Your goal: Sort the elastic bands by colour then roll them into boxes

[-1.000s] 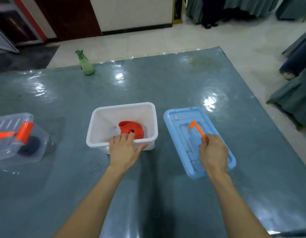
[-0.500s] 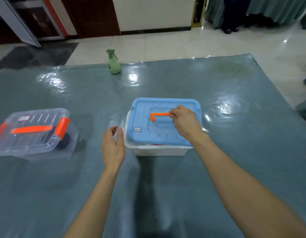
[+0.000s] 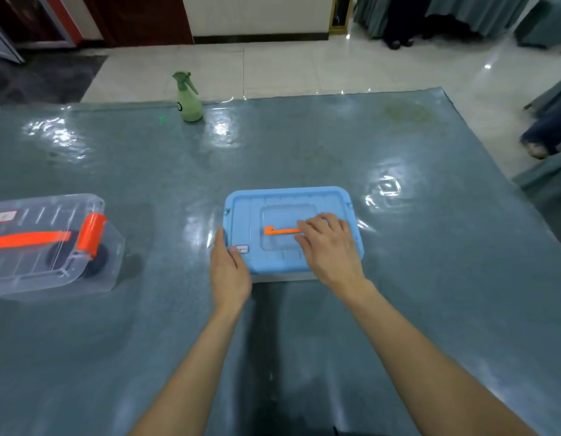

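A blue lid [image 3: 288, 199] with an orange handle [image 3: 280, 230] covers the white box in the middle of the table, hiding the red band roll inside. My right hand [image 3: 328, 245] lies flat on top of the lid, fingers over the handle's right end. My left hand [image 3: 229, 269] presses against the lid's front left corner with straight fingers. A clear box [image 3: 49, 247] with an orange handle and clasp sits at the left, a dark band roll [image 3: 97, 262] visible inside.
A green spray bottle [image 3: 188, 99] stands near the table's far edge. The table [image 3: 304, 146] is covered with glossy grey-blue plastic. Tiled floor and hanging cloth lie beyond at the right and back.
The blue lid went from lying beside the open white box onto it. My right hand let go of the handle and flattened on the lid; my left hand moved to its corner.
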`<state>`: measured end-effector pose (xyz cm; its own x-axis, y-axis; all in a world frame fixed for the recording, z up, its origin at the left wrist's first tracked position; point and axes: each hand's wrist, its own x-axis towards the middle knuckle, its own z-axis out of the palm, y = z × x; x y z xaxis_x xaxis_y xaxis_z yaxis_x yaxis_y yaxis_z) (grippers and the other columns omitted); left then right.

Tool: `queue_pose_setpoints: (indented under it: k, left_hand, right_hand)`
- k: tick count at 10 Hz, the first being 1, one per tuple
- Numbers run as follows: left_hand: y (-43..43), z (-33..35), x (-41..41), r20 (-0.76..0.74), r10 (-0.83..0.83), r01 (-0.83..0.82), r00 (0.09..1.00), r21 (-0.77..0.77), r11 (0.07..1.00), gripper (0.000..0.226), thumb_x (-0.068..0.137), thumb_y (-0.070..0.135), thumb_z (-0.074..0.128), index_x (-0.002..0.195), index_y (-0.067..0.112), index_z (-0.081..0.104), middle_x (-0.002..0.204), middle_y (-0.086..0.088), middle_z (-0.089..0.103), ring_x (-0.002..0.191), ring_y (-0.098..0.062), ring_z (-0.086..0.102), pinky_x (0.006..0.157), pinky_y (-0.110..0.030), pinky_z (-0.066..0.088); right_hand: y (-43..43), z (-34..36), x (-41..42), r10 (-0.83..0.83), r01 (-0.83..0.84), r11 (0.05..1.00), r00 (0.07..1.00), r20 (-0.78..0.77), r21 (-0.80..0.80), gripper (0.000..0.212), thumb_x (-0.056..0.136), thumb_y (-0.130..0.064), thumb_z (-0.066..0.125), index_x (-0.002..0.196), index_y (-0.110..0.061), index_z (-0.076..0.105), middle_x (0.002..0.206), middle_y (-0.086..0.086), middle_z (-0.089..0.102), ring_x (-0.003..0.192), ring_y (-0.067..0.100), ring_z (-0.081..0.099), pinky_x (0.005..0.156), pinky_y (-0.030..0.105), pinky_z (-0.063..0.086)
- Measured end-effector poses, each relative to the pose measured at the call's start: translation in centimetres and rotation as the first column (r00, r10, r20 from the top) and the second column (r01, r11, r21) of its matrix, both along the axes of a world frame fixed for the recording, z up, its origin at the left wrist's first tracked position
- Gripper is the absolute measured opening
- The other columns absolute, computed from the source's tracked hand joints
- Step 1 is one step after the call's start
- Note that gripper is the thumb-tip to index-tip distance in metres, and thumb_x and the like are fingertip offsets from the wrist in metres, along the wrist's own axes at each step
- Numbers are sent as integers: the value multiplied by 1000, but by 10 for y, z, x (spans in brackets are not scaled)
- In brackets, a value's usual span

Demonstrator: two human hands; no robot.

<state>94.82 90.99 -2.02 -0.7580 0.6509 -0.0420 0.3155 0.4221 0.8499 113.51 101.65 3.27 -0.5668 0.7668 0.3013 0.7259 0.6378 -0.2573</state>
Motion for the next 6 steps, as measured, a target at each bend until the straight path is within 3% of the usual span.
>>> queue_pose_setpoints:
  k: [1,2,4,5,6]
  left_hand:
    - [-1,-2,3,-27,15,-14,1000,21,1000,53,117,13,38,169,9,33,172,-11,41,156,-30,42,123,-28,29]
    - [-1,-3,5,-46,27,-26,999,20,999,53,117,15,36,169,11,34,171,-10,42,154,-28,43,120,-24,28]
    - [-1,-2,5,-53,38,-39,998,-19,999,53,117,20,36,170,18,33,170,-9,43,152,-29,45,122,-42,38]
    - [0,2,-7,-3,-49,49,999,-16,999,60,118,31,42,173,16,24,173,-13,38,156,-32,40,127,-47,35]
    - [-21,6,-8,125,-76,77,989,4,997,76,115,51,43,175,21,9,174,-13,31,158,-27,36,131,-47,29]
  right_hand:
    - [-28,-17,7,27,-22,997,997,70,-71,45,113,-38,52,145,-8,64,148,7,66,154,29,46,126,55,30]
    - [-41,-31,8,9,1,990,998,69,-142,57,114,-43,45,157,-6,52,165,8,49,162,23,31,132,53,20]
    - [-37,-29,9,60,-49,976,997,43,-214,66,113,-52,43,161,-8,46,171,6,40,165,19,21,135,44,13]
    - [-31,-17,16,54,-108,905,988,-141,-411,65,111,-53,49,161,-12,47,173,2,36,165,13,19,135,40,15]
    - [-37,-3,46,-94,-91,900,915,-394,-426,37,109,-37,62,140,-17,69,150,-5,62,142,9,55,113,35,51]
